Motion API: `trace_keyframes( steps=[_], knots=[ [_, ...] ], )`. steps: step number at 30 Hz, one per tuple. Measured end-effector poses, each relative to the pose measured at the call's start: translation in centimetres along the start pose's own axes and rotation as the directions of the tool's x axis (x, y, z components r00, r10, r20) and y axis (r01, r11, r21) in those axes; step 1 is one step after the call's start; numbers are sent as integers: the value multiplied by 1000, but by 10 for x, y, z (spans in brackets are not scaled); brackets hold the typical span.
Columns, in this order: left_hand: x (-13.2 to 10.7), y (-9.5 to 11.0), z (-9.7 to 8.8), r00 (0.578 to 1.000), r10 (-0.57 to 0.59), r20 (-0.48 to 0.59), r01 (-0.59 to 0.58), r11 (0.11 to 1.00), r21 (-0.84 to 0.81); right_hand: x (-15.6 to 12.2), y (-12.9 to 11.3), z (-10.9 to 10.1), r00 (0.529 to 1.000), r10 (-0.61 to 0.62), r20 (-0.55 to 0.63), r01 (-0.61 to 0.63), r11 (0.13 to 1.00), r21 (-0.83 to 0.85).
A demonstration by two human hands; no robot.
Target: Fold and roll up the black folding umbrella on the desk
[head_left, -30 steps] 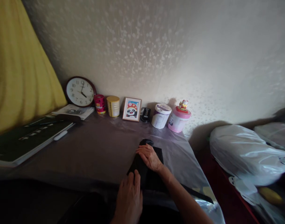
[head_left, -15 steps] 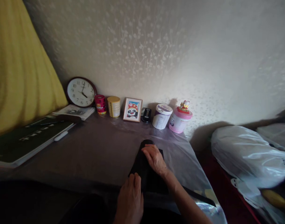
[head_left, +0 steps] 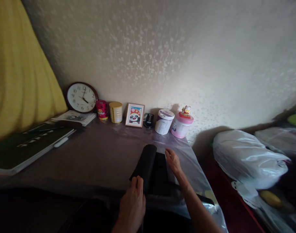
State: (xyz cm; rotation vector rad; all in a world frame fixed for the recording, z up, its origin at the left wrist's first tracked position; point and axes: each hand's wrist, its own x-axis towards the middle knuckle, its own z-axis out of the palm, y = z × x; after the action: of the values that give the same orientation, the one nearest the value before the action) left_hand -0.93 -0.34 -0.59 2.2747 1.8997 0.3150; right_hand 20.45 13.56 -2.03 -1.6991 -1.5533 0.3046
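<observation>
Black sheet (head_left: 148, 168), apparently being folded: near end gripped by left hand (head_left: 133, 199); right hand (head_left: 173, 161) curled, hold unclear; aligned edges called for next.

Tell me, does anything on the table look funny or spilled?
I see no spill. The round clock stands at the back by the wall, though clocks like that usually hang. A lucky cat figurine perches atop the pink-lidded tub, a funny seat.

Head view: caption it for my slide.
Left hand on a partly rolled black sheet, right hand near its flat part, clock behind.
</observation>
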Motion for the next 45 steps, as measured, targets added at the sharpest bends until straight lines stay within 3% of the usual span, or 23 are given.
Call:
trace_keyframes(
  steps=[2,5,9,16,22,26,35,38,41,43,45],
  knots=[
    [0,0,1,1000,-2,2,2,1000,-17,-11,8,-12,992,112,54,-116,991,69],
    [0,0,0,1000,-8,19,9,999,-31,-23,6,-21,945,268,190,-311,915,258],
    [-1,1,-4,1000,-7,24,8,999,-50,-30,-18,-22,895,320,312,-430,806,407],
    [-1,0,-7,999,-17,35,19,998,-54,-38,-49,-25,866,261,428,-459,754,470],
    [-1,0,-7,999,-23,43,26,997,-70,-41,-48,-11,854,267,446,-472,758,450],
    [0,-1,-5,999,-33,40,37,996,-87,-39,-45,-2,876,187,444,-413,767,491],
    [0,-4,-6,998,-35,46,40,992,-119,-51,-51,4,857,93,507,-360,812,459],
    [0,-5,-6,999,-32,40,37,991,-130,-56,-54,10,878,11,479,-251,861,442],
    [0,-5,-7,998,-40,42,46,990,-131,-57,-59,11,899,-207,386,52,925,375],
    [0,-4,-8,998,-46,48,52,990,-132,-55,-62,10,867,-359,346,266,920,287],
    [0,-3,-8,997,-53,61,61,989,-133,-53,-65,9,833,-443,332,396,896,203]
  ],
)
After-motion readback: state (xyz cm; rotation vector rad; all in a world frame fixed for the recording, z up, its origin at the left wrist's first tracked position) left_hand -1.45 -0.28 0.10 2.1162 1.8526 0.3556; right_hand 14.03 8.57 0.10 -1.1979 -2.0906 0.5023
